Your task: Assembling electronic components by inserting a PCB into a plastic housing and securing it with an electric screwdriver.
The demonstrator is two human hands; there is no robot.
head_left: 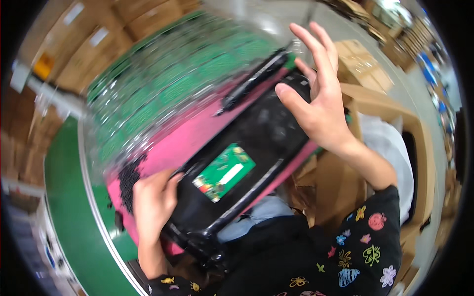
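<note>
A long glossy black plastic housing [269, 126] lies slantwise in front of me on a pink mat [190, 135]. On its face sits a small green circuit board [225, 171] with a white label. My left hand [154, 200], slightly blurred, is at the housing's left end with thumb and fingers drawn together; what they hold, if anything, is hidden. Beside that hand lies a heap of small black pieces [129, 182], too small to name. My right hand [321, 106] hovers at the housing's upper right end, its fingers stretched and apart, the thumb over the black surface.
Clear plastic trays [182, 81] with green compartments stand beyond the mat. A black rod-like part [254, 81] lies along the mat's far edge. At right is an open cardboard box [340, 185] with white wrapping [385, 153]. Stacked cartons [94, 37] fill the far left.
</note>
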